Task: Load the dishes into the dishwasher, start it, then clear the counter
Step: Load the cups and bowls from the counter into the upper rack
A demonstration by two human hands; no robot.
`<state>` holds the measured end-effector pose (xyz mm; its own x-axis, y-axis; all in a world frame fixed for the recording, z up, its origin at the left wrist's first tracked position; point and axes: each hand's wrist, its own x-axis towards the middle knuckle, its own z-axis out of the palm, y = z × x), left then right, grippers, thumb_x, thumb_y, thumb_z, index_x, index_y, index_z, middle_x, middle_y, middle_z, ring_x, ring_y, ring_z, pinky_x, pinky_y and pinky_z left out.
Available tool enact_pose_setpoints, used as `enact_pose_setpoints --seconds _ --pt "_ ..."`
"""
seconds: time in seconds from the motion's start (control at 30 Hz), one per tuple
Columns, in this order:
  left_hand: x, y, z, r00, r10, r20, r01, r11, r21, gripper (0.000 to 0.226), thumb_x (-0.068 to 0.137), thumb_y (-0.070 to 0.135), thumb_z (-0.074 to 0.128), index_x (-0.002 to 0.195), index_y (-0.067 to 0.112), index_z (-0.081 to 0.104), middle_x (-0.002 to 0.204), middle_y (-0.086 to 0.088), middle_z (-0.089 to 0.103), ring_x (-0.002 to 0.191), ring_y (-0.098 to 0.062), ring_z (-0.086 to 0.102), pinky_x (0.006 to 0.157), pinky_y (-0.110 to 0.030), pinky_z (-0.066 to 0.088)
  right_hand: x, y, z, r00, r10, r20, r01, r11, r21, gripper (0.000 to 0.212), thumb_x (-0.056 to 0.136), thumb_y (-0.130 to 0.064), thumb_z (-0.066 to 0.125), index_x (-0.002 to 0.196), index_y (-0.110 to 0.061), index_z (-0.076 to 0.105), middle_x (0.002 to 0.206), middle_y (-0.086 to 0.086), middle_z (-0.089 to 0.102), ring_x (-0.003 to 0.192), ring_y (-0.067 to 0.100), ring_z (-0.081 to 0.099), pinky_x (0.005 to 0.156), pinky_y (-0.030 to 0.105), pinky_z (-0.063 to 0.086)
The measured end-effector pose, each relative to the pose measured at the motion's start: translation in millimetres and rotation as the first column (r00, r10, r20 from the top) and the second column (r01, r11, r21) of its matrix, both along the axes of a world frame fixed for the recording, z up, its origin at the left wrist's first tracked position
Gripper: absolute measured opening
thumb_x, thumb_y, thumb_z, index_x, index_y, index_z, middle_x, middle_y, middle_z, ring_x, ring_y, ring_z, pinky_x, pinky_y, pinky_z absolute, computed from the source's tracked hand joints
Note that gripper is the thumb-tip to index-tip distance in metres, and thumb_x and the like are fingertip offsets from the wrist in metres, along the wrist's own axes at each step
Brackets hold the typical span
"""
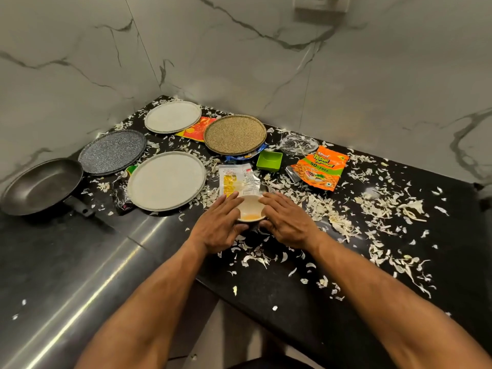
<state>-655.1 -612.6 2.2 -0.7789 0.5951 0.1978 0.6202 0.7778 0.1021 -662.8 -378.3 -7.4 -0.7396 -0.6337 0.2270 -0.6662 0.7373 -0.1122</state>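
A small white bowl [250,209] with orange residue sits on the black counter [332,283]. My left hand [218,225] and my right hand [287,222] cup it from either side, fingers laid along its rim and thumbs curled round its near side. Beyond it lie two pale plates [166,181] [172,117], a grey speckled plate [111,151], a brown speckled plate [234,133] and a dark frying pan [40,186]. A small green square dish [269,161] and a clear glass bowl [298,143] stand further back.
Snack wrappers lie among the dishes: an orange packet [320,169], a silver one [238,179], a red-yellow one [195,129]. White vegetable shreds litter the counter. Marble walls close the back and left. A steel surface [80,275] adjoins the counter at lower left.
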Motion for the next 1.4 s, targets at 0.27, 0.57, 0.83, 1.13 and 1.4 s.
enact_pose_setpoints --seconds 0.27,0.57,0.83,1.13,1.4 --pt "4 21 21 0.998 -0.023 -0.059 0.042 0.935 0.351 0.065 0.099 0.055 0.025 0.094 -0.001 0.057 0.1 -0.017 0.059 0.086 -0.031 0.06 0.067 -0.037 0.053 18 -1 30 0.992 -0.094 -0.079 0.063 0.94 -0.335 0.053 0.103 -0.049 0.015 0.089 -0.01 0.048 0.086 0.002 0.047 0.078 0.017 0.042 0.063 0.026 0.038" --pt "28 75 46 0.991 0.025 0.131 -0.11 0.709 0.697 0.046 0.097 0.046 0.031 0.074 0.011 0.05 0.069 -0.003 0.049 0.064 -0.02 0.044 0.057 -0.034 0.035 83 -11 48 0.848 -0.398 0.349 0.523 0.531 -0.667 0.031 0.097 -0.047 0.03 0.074 -0.03 0.04 0.068 -0.01 0.047 0.059 0.002 0.045 0.051 0.014 0.03" --pt "101 124 46 0.95 -0.043 0.31 -0.204 0.667 0.717 0.041 0.094 0.038 0.034 0.058 0.018 0.043 0.057 0.001 0.045 0.059 -0.021 0.043 0.056 -0.035 0.023 164 1 43 0.645 -0.639 0.419 0.642 0.155 -0.75 0.036 0.096 -0.037 0.034 0.064 -0.023 0.042 0.058 -0.005 0.045 0.054 0.006 0.04 0.055 0.033 0.032" --pt "188 186 42 0.897 -0.226 0.379 -0.121 0.7 0.704 0.046 0.092 0.04 0.032 0.051 0.02 0.038 0.051 0.007 0.045 0.051 -0.012 0.041 0.054 -0.032 0.025 271 45 33 0.436 -0.758 0.485 0.661 -0.096 -0.744 0.048 0.094 -0.037 0.036 0.07 0.0 0.055 0.065 0.012 0.06 0.061 0.027 0.053 0.062 0.045 0.045" --pt "277 253 34 0.844 -0.342 0.412 -0.053 0.713 0.699 0.047 0.095 0.038 0.036 0.053 0.02 0.045 0.058 0.001 0.054 0.058 -0.017 0.048 0.058 -0.029 0.031 375 95 33 0.283 -0.814 0.507 0.653 -0.223 -0.723 0.05 0.093 -0.038 0.035 0.073 0.0 0.059 0.066 0.003 0.061 0.064 0.022 0.056 0.064 0.041 0.045"
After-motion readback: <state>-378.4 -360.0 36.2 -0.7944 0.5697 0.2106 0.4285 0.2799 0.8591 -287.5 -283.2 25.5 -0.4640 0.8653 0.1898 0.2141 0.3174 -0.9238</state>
